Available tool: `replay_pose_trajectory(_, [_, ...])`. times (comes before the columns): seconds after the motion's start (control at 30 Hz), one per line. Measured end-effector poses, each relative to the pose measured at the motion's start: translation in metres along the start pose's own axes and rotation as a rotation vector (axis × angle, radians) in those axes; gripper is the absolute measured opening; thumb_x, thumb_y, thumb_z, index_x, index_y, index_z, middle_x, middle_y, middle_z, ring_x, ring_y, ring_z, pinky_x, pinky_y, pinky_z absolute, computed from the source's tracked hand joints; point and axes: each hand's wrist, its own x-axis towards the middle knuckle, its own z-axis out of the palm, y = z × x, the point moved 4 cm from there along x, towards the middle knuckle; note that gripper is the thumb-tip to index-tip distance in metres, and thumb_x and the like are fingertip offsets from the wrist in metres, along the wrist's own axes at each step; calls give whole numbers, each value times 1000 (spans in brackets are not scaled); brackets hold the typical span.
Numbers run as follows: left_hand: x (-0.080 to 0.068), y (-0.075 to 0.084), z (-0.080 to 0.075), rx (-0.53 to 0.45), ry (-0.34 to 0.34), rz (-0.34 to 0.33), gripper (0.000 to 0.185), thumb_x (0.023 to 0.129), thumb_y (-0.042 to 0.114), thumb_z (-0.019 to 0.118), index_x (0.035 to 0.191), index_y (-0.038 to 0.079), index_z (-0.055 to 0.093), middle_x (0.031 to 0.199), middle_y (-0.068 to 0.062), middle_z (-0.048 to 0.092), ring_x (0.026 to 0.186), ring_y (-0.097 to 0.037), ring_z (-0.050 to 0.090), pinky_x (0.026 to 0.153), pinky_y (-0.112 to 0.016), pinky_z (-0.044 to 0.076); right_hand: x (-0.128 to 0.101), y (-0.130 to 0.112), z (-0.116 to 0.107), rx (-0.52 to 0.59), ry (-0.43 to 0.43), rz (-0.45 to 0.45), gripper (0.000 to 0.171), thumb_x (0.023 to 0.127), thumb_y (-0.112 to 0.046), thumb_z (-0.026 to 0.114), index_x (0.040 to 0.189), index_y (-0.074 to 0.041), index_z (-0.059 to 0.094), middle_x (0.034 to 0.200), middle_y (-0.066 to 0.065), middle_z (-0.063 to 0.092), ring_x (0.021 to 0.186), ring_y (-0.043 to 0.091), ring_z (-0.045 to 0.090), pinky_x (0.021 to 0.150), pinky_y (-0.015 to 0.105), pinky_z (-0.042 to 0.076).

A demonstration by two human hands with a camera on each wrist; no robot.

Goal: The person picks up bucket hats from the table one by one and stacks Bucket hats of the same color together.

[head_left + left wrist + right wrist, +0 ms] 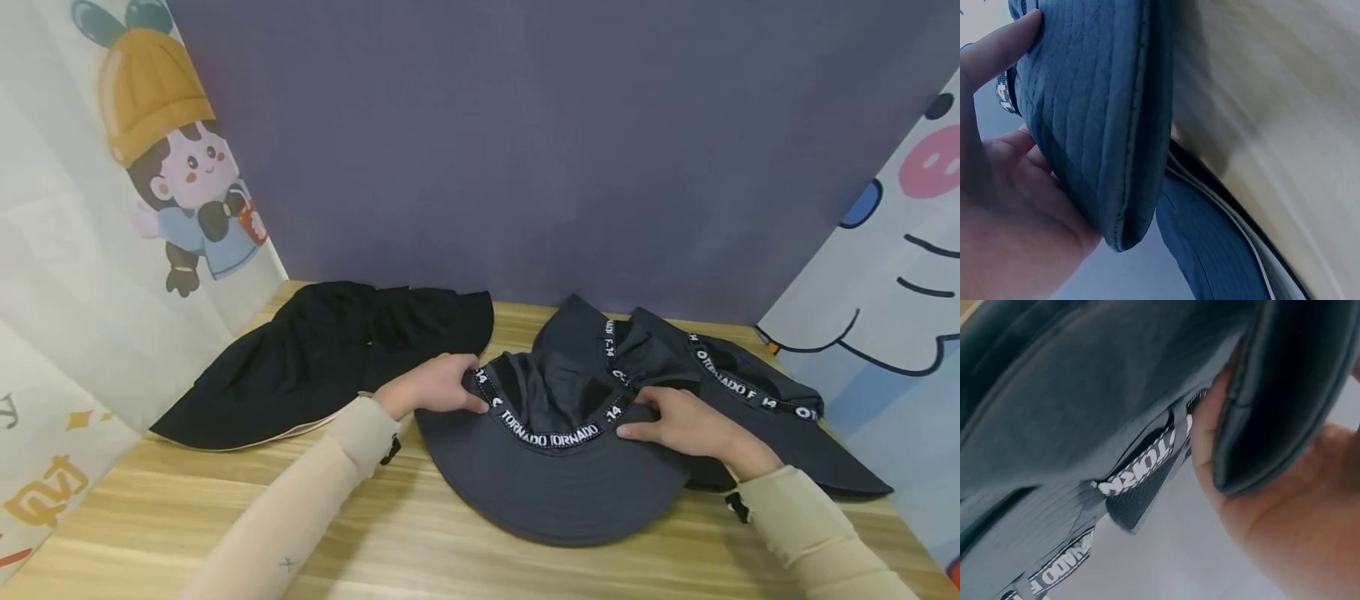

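Observation:
A dark grey bucket hat [555,492] lies in the middle of the table, its lettered inner band reading TORNADO turned up. My left hand [442,383] grips its left side; in the left wrist view the thumb [1007,47] presses the stitched brim [1091,112] and the fingers are behind it. On the opposite side my right hand [690,425] pinches the same hat, and the right wrist view has the brim's edge [1232,444] between thumb and fingers. Just beyond the right hand lies another dark grey hat [795,450] with a similar lettered band, partly overlapped.
To the left a black hat [300,375] with a pale underside edge rests on the wood-grain table [420,542]. A purple-grey panel [510,150] rises behind. Printed cartoon sheets [60,250] line the left and right sides.

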Motion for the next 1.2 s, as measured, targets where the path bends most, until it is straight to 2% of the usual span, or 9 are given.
replay_pose_trajectory(0.2, [-12, -8, -6, 13, 8, -2, 42, 85, 34, 81, 114, 10, 63, 93, 2, 63, 81, -14, 59, 77, -33, 50, 5, -11, 5, -17, 18, -34, 59, 86, -53, 77, 114, -3, 67, 100, 2, 70, 85, 13, 62, 76, 38, 51])
replay_pose_trajectory(0.33, [-18, -12, -8, 15, -3, -7, 38, 87, 34, 80, 112, 11, 63, 91, 2, 62, 79, -15, 59, 74, -33, 49, 6, -20, 7, -11, 21, -53, 58, 87, -52, 77, 116, -2, 66, 101, 2, 69, 87, 14, 63, 77, 39, 52])
replay_pose_trajectory(0.43, [-23, -16, -9, 32, -15, -18, 39, 88, 35, 78, 115, 10, 63, 93, 2, 62, 81, -15, 58, 77, -35, 50, 6, -26, 9, -23, 23, -69, 56, 88, -52, 76, 115, -4, 66, 100, 0, 69, 87, 14, 63, 77, 40, 51])
replay_pose_trajectory(0.67, [-32, -23, -8, 74, -43, -49, 57, 90, 36, 76, 133, 4, 58, 111, -3, 65, 96, -18, 60, 88, -40, 50, 8, -34, 14, -42, 17, -89, 54, 89, -51, 75, 115, -4, 66, 96, -1, 69, 84, 12, 62, 77, 39, 51])
replay_pose_trajectory(0.77, [-35, -24, -7, 94, -61, -63, 58, 90, 37, 76, 135, 4, 58, 113, -4, 65, 98, -18, 60, 90, -40, 50, 7, -38, 18, -56, 7, -80, 57, 89, -52, 75, 117, -4, 65, 95, -1, 68, 82, 12, 62, 75, 38, 50])
replay_pose_trajectory(1.03, [-44, -22, -12, 149, -104, -107, 49, 88, 36, 77, 124, 5, 62, 106, -3, 64, 96, -19, 59, 89, -41, 50, 6, -50, 27, -125, 24, -89, 57, 88, -52, 76, 117, -4, 64, 101, 3, 69, 91, 20, 66, 78, 43, 52])
replay_pose_trajectory(1.2, [-52, -19, -10, 173, -135, -135, 30, 86, 34, 80, 99, 10, 67, 94, 0, 62, 86, -17, 59, 84, -39, 51, 5, -56, 34, -198, 28, -99, 54, 87, -52, 76, 112, -6, 65, 100, 2, 67, 93, 22, 66, 76, 46, 53])
